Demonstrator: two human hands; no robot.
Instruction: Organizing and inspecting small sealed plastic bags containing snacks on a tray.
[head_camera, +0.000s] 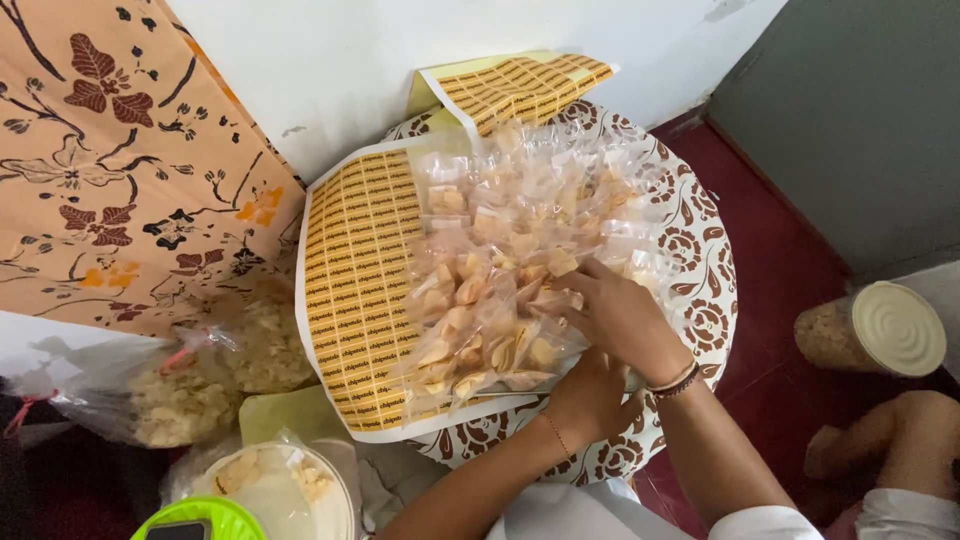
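Observation:
A heap of small clear plastic packets of pale snack chips lies on yellow-brown printed paper spread over a round tray with a brown floral pattern. My right hand reaches into the heap from the right, its fingers closed around packets near the middle. Just below it, my left hand rests at the heap's near edge, fingers tucked under the packets. Both wrists wear thin bracelets.
Tied clear bags of chips lie at the left under an orange floral cloth. A white tub and a green lid sit at the bottom left. A jar with a cream lid lies on the red floor beside my knee.

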